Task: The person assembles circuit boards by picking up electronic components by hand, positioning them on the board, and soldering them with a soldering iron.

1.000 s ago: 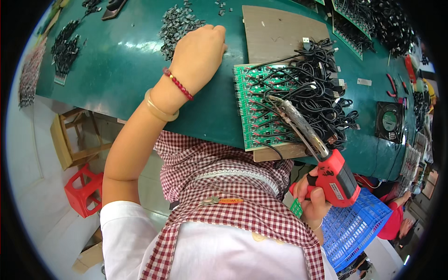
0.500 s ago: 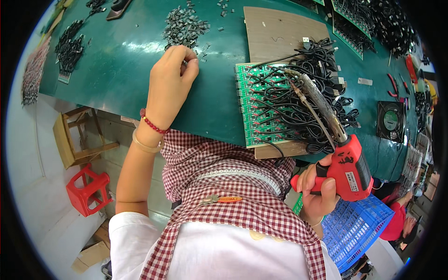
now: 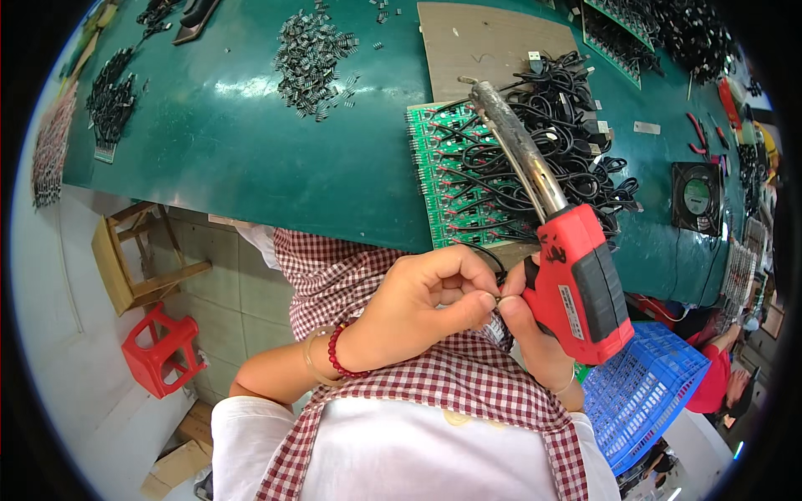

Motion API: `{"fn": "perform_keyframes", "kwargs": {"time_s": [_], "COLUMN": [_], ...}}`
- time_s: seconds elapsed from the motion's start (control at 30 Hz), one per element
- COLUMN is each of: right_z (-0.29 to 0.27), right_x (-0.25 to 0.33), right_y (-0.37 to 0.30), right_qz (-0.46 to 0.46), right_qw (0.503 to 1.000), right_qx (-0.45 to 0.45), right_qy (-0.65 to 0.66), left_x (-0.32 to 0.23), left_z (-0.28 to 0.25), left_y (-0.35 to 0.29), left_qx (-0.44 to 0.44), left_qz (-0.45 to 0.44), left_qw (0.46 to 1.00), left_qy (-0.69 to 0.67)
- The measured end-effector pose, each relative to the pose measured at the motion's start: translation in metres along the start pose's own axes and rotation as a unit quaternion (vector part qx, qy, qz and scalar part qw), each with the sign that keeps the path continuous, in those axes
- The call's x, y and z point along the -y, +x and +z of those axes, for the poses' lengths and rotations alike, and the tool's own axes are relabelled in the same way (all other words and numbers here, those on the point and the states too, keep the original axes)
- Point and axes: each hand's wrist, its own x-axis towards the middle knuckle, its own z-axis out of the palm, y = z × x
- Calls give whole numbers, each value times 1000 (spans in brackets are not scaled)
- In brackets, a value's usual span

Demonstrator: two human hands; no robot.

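My right hand (image 3: 541,351) grips a red soldering gun (image 3: 575,280), its metal barrel slanting up and left above the work. Thumb and finger of my left hand (image 3: 422,309) are pinched together against my right fingertips, low in front of the apron. Whatever sits in that pinch is too small to name. Just beyond lies a panel of green circuit boards (image 3: 424,159) with red and black wires along it. Black USB cables (image 3: 576,184) are bundled over its right side, partly hidden by the gun. Farther left is a pile of small dark pinned parts (image 3: 307,63).
A brown board (image 3: 493,37) lies under the panel on the green table (image 3: 251,167). A small black fan (image 3: 697,196) and red-handled pliers (image 3: 696,134) lie right. Below are a blue crate (image 3: 643,392), a red stool (image 3: 159,355) and a wooden stool (image 3: 117,267). Another person's red sleeve (image 3: 708,384) shows.
My left hand has come from the parts pile down and right to meet my right hand. The soldering gun has shifted left and up slightly, its barrel more upright.
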Motion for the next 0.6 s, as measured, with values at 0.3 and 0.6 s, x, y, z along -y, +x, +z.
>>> {"fn": "perform_keyframes", "kwargs": {"time_s": [0.3,0.6], "right_z": [6,8], "right_x": [-6,-9], "right_y": [-2,-4], "right_qz": [18,43], "right_qw": [998,998], "right_qx": [12,18], "right_qy": [-53,-42], "left_x": [-25,-30], "left_z": [-2,-14], "left_y": [-2,3], "left_qx": [-12,62], "left_qz": [75,81], "left_qw": [903,872], "left_qy": [422,479]}}
